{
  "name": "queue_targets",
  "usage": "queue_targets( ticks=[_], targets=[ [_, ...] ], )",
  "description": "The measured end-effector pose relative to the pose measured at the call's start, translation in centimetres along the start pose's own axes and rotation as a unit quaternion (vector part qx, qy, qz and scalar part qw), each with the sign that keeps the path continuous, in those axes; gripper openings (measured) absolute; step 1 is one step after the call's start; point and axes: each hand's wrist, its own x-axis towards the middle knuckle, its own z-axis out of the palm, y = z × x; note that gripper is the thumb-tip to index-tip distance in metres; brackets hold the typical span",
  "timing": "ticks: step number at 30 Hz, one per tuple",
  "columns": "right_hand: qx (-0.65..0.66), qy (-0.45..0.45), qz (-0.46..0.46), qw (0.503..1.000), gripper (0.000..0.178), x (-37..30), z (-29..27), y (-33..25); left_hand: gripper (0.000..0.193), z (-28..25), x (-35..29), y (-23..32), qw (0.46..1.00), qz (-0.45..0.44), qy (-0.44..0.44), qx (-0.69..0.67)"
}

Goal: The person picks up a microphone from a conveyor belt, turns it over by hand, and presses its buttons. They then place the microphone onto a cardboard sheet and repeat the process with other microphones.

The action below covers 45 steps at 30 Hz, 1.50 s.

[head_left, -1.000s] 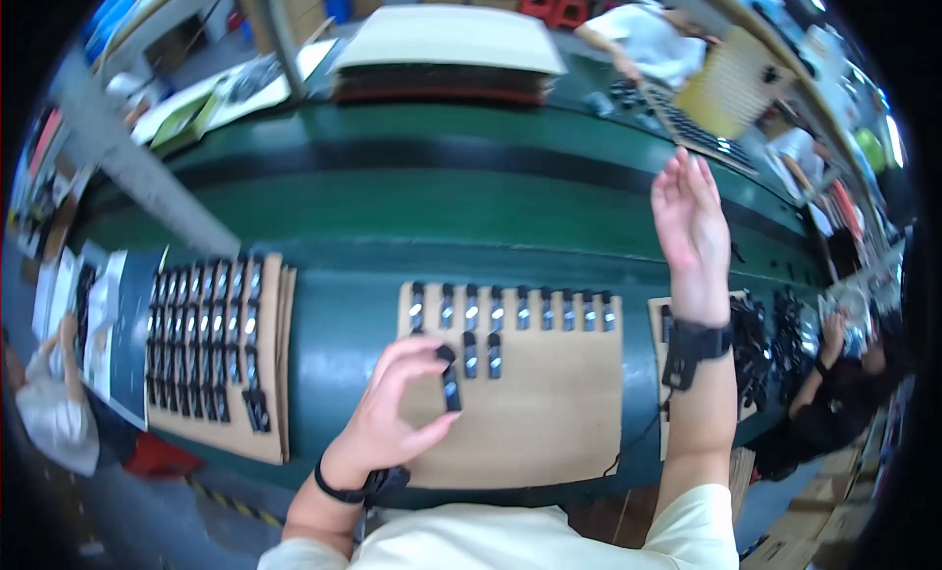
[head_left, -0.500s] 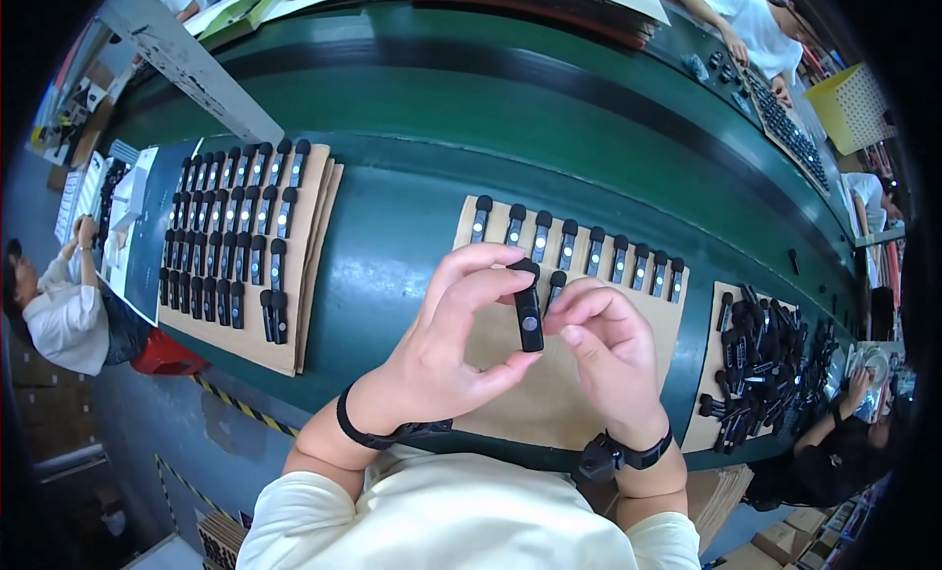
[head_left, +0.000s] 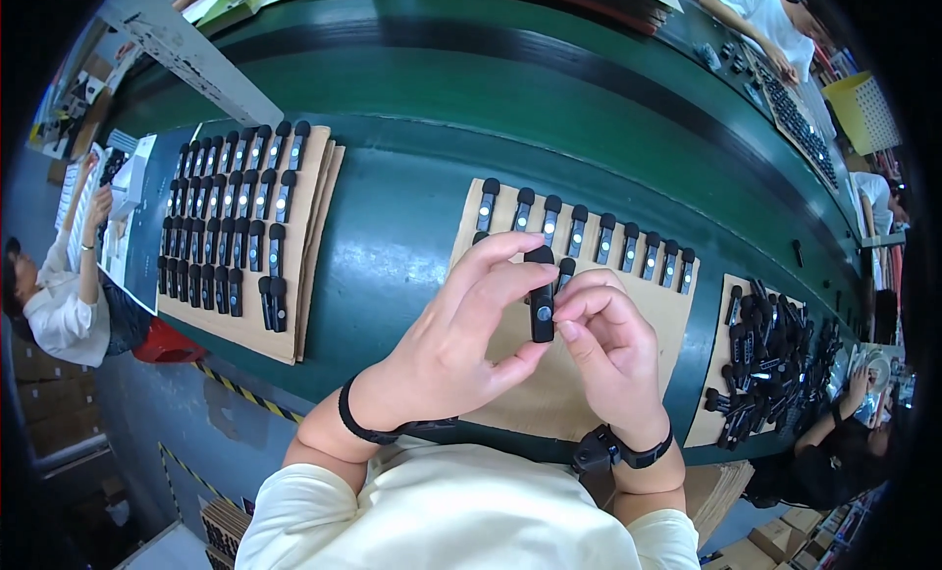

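My left hand (head_left: 456,325) is closed on a small black clip-on microphone (head_left: 542,310), pinching it between thumb and fingers. The microphone stands nearly upright, its dark foam top up and a round light spot on its body. Thumb and curled fingertips of my right hand (head_left: 613,349) are pinched together against its right edge; what they hold, if anything, is hidden. Below my hands lies a brown cardboard sheet (head_left: 530,403) with a row of similar microphones (head_left: 603,238) along its far edge. A second row begins behind my fingers, partly covered.
To the left, stacked cardboard sheets (head_left: 312,256) carry several neat rows of microphones (head_left: 234,192). A loose heap of microphones (head_left: 770,359) covers another sheet at right. All rest on a green table (head_left: 392,227). A metal post (head_left: 196,60) rises at far left. Other people work around.
My hands and the held microphone have shifted slightly right, and the microphone is a little more upright. The whole view has moved slightly. At far left, another person's hands have moved.
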Motion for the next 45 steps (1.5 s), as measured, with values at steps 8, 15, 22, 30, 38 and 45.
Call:
queue_targets(
  ticks=[8, 15, 22, 30, 38, 45],
  targets=[
    [-0.078, 0.007, -0.012, 0.997, 0.013, -0.3, 0.0, -0.3, 0.073, 0.1, -0.1, 0.2, 1.0, -0.004, -0.009, 0.013],
    [-0.229, -0.005, -0.094, 0.969, 0.016, -0.3, -0.4, 0.1, 0.074, 0.2, -0.1, 0.3, 1.0, -0.004, -0.018, 0.012],
    [-0.244, 0.025, -0.112, 0.963, 0.018, -0.2, 0.2, -0.3, 0.073, 0.2, -0.1, 0.3, 0.999, 0.0, -0.025, 0.022],
    [0.047, 0.079, 0.073, 0.993, 0.002, -0.3, 0.1, 0.5, 0.072, 0.3, 0.0, 0.3, 1.0, -0.001, -0.022, 0.02],
    [-0.002, 0.014, 0.097, 0.995, 0.014, -0.8, 0.2, 1.5, 0.072, 0.5, -0.2, 0.3, 0.999, -0.004, -0.025, 0.02],
    [-0.01, 0.016, 0.093, 0.995, 0.013, -0.9, 0.2, 1.8, 0.071, 0.5, -0.2, 0.1, 1.0, 0.0, -0.017, 0.013]
  ],
)
